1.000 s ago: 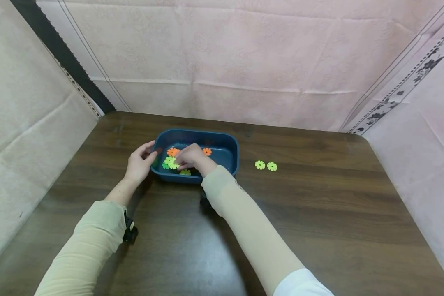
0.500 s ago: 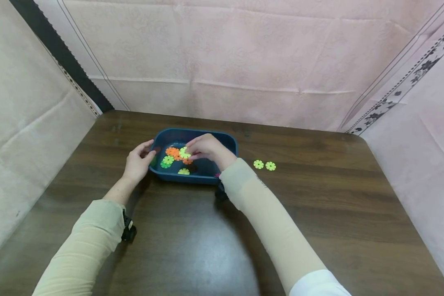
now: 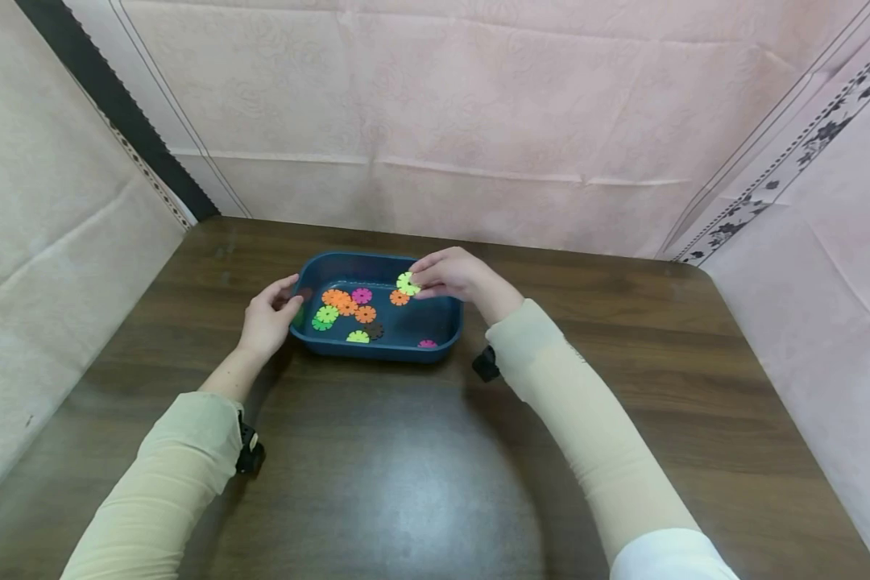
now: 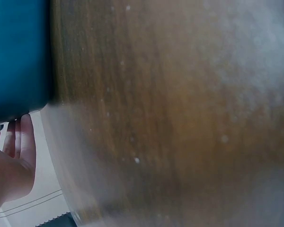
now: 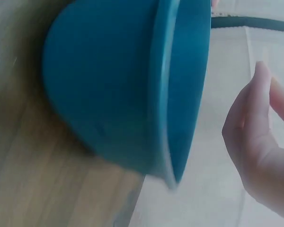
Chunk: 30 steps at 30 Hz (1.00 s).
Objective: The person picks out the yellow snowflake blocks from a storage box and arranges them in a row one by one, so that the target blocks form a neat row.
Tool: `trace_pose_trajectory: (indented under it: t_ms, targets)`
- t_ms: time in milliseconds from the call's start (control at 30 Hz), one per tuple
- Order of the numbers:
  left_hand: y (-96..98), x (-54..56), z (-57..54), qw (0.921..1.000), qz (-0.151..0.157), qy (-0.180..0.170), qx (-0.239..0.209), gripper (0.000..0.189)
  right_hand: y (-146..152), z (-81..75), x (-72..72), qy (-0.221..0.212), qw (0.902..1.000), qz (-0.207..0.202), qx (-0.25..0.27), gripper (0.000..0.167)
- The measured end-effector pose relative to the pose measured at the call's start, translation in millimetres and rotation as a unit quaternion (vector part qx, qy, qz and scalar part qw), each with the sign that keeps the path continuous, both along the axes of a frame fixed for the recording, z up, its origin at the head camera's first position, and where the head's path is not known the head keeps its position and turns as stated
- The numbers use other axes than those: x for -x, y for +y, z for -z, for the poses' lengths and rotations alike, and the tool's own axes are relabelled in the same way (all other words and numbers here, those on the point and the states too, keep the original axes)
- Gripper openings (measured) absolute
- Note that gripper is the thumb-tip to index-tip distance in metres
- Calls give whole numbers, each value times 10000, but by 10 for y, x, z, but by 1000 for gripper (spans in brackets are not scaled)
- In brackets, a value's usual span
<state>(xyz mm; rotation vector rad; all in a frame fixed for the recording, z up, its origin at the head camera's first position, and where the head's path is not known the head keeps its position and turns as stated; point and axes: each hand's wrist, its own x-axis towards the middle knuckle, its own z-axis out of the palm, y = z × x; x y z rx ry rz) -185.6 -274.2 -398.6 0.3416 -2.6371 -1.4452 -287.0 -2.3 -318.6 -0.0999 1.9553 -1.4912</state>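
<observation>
My right hand (image 3: 460, 278) pinches a yellow-green notched plastic disc (image 3: 408, 283) between thumb and fingers, above the right part of a blue bin (image 3: 377, 352). Against the bin's left end, my left hand (image 3: 264, 322) rests with its fingers and thumb touching the wall; the left wrist view shows its fingers (image 4: 27, 137) fairly straight at the bin. Inside the bin lie several flower-like discs: orange discs (image 3: 366, 314), a magenta disc (image 3: 362, 296), a green disc (image 3: 322, 325), a yellow-green disc (image 3: 327, 314) and a dark disc (image 3: 374, 330).
The bin stands on a brown wooden table (image 3: 377, 451) near its far edge. Pale cloth (image 3: 435, 121) hangs behind and on both sides. The right wrist and sleeve (image 3: 544, 346) cover the table just right of the bin.
My right hand has lifted from the discs and moved right with the yellow-green disc. Two yellow-green discs on the table at right are now hidden by the right arm. The left hand stays put.
</observation>
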Motion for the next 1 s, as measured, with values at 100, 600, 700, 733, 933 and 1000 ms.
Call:
trace_pose_trajectory:
  t_ms: [100,600,700,733,933,1000]
  targets:
    - [-2,-3,4,10000,-4,8,1,46,153,-11,45,-43,10000,28,24,28]
    - [-4,3,23,10000,3,51,-39,46,1078,143,234,-173,9972,481,553,19]
    - [-5,2,28,10000,4,54,-34,46,1279,203,271,-283,9960,641,549,18]
    - [-4,1,27,10000,7,50,-36,46,1347,226,283,-316,9956,701,539,19]
    - [1,-5,9,10000,40,54,-60,47,1706,367,307,-480,9941,904,357,17]
    - [0,-6,6,9999,43,50,-77,47,1793,414,308,-527,9936,956,274,15]
